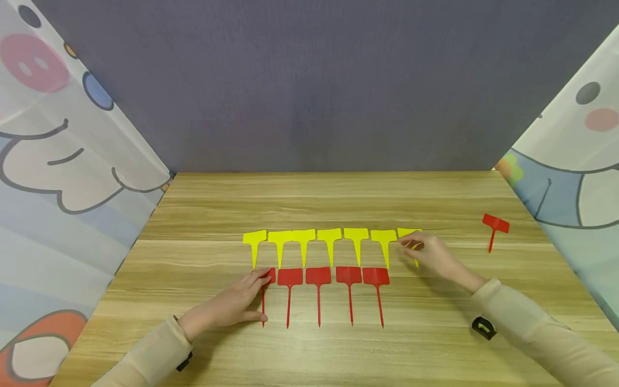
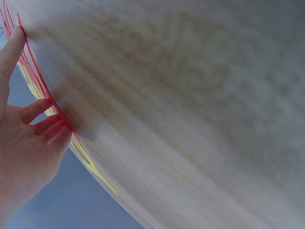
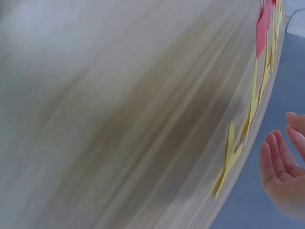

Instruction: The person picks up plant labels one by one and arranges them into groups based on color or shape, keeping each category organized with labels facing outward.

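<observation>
T-shaped plastic plant labels lie in two rows on the wooden table. My left hand (image 1: 234, 301) rests on the leftmost red plant label (image 1: 272, 276), fingertips on its head and thumb near the stem's tip. In the left wrist view, the fingers lie extended along that red label. Over the rightmost yellow plant label (image 1: 404, 231) hovers my right hand (image 1: 432, 255), partly covering it in the head view. The right wrist view shows that hand (image 3: 286, 179) apart from the yellow label (image 3: 231, 155), its fingers loosely bent with nothing in them.
Several more yellow labels (image 1: 330, 235) form the far row, and several red labels (image 1: 318, 276) the near row. A single red label (image 1: 496, 223) lies apart at the right of the table (image 1: 338, 355). A grey panel (image 1: 309, 86) stands behind, with cartoon-printed cloth on both sides.
</observation>
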Demonstrator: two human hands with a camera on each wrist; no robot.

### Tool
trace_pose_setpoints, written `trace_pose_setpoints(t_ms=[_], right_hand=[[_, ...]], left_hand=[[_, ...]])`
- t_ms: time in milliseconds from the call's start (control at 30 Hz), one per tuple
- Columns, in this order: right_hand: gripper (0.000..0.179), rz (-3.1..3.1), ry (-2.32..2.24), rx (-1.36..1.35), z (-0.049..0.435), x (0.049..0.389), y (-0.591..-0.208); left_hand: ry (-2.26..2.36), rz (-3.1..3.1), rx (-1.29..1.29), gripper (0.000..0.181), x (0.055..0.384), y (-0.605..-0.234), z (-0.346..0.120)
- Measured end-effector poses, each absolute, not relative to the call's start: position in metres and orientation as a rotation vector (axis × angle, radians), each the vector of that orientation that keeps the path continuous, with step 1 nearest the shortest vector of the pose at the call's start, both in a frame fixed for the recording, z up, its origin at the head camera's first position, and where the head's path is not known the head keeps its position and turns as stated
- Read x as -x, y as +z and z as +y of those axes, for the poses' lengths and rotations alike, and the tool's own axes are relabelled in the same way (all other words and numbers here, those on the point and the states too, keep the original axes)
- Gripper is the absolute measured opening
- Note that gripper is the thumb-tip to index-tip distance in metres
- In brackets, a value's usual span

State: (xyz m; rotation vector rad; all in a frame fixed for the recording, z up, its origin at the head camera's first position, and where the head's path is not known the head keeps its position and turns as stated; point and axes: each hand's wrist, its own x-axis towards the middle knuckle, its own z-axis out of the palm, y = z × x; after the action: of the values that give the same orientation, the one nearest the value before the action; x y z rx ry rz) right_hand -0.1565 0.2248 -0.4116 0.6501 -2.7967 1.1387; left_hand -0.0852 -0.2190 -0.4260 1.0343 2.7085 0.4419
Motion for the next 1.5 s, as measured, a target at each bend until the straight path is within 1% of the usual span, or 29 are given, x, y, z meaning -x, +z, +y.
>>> trace_pose_setpoints(t_ms=[200, 367, 733, 967, 1233, 1500], right_hand=[[0.018, -2.804, 1.09, -0.57, 0.239, 0.161, -0.407], [0.021, -2.831, 1.081, -0.524, 0.251, 0.166, -0.405], [0.017, -2.795, 0.979, -0.48, 0.277, 0.176, -0.404], [0.019, -2.785, 0.97, -0.493, 0.291, 0.177, -0.398], [0.021, -2.814, 0.914, -0.394, 0.307, 0.18, -0.394], [0.021, -2.786, 0.915, -0.356, 0.327, 0.184, -0.393]], left_hand=[[0.447, 2.711, -1.024, 0.078, 0.085, -0.426, -0.218], [0.454, 2.72, -1.021, 0.078, 0.084, -0.425, -0.218], [0.45, 2.714, -1.019, 0.078, 0.084, -0.426, -0.219], [0.444, 2.717, -1.02, 0.078, 0.084, -0.427, -0.219], [0.427, 2.729, -1.036, 0.078, 0.084, -0.428, -0.22], [0.428, 2.734, -1.036, 0.078, 0.084, -0.429, -0.22]])
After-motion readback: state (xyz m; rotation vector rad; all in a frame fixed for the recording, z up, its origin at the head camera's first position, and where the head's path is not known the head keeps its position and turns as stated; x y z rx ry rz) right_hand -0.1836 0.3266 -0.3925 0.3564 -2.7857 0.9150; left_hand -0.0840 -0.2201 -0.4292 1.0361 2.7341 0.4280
